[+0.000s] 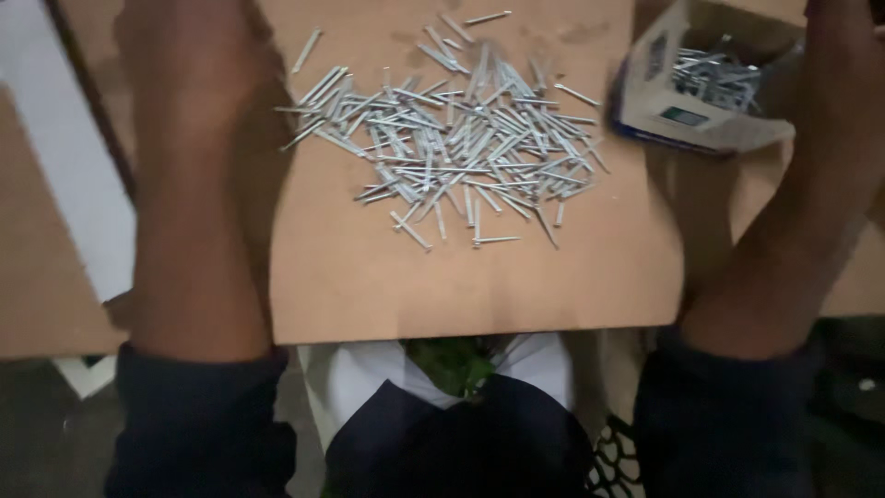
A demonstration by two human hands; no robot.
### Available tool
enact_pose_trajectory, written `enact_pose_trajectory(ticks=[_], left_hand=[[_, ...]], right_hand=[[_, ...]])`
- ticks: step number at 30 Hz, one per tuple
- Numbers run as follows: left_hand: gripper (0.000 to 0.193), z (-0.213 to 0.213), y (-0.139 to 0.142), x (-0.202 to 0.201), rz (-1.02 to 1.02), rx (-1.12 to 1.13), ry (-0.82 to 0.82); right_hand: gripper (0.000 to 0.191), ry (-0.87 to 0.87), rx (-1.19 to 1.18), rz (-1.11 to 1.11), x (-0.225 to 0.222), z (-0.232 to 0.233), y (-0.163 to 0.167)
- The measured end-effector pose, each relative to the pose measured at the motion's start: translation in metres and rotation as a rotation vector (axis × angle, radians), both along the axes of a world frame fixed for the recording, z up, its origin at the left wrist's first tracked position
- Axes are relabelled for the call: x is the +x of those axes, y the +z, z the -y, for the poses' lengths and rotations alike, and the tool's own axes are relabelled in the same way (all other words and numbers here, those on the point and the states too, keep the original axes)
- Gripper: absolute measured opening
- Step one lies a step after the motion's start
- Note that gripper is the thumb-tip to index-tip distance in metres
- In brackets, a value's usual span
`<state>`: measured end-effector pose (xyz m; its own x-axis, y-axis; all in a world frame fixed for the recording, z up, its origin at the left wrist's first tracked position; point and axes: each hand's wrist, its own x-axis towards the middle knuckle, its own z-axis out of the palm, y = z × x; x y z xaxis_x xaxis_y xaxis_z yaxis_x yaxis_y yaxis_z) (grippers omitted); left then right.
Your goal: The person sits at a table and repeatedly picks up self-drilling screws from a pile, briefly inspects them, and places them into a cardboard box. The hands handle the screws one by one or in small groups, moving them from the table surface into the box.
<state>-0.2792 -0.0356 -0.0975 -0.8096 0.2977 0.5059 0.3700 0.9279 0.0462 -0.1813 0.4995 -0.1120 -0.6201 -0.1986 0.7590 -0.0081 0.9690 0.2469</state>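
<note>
Loose pile of silver steel nails (456,138) lies centre on flat brown fibreboard sheet (369,286), open white-and-blue cardboard nail box (701,83) at 2 o'clock; left hand (189,120) and right hand (834,101) flank them, grip unclear, blurred; risk: nudged board scatters nails.

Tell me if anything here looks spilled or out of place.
Yes. A loose pile of nails lies scattered across the brown board instead of in the small cardboard box at the upper right, which is open, tipped and holds more nails. The left hand and right hand touch neither.
</note>
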Motion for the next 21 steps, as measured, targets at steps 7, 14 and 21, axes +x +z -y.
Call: enact_pose_trajectory(ticks=[7, 14, 21], left_hand=[[0.018, -0.006, -0.003, 0.005, 0.313, 0.216, 0.069], [0.009, -0.018, 0.001, -0.003, 0.221, 0.104, 0.028], [0.014, -0.018, 0.006, 0.004, 0.289, 0.295, 0.062]], right_hand=[[0.002, 0.589, -0.191, 0.090, 0.005, 0.105, 0.022], [0.008, 0.766, -0.189, 0.326, 0.014, 0.185, 0.045], [0.008, 0.817, -0.248, 0.346, 0.014, 0.194, 0.042]])
